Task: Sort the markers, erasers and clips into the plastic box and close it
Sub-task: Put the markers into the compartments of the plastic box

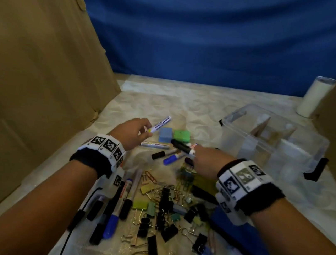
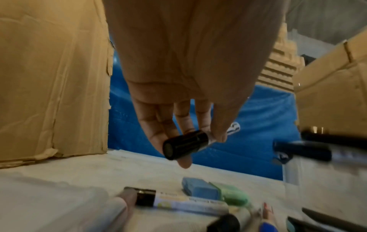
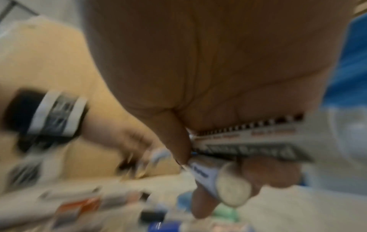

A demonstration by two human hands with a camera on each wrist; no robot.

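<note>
While both hands gather markers, left hand (image 1: 132, 132) pinches one marker (image 1: 160, 124); right hand (image 1: 206, 161) clamps two markers (image 1: 182, 147), prob. to batch them. Box (image 1: 273, 143) sits open beyond right hand.

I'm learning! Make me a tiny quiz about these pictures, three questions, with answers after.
1. True or false: the plastic box already has its lid on.
2. What does the left hand pinch: A) a clip, B) a marker, C) an eraser?
3. Fill in: beside the blue eraser lies a ____ eraser.

Key: 1 false, it stands open. 2 B. 3 green. The right hand grips markers too.
</note>
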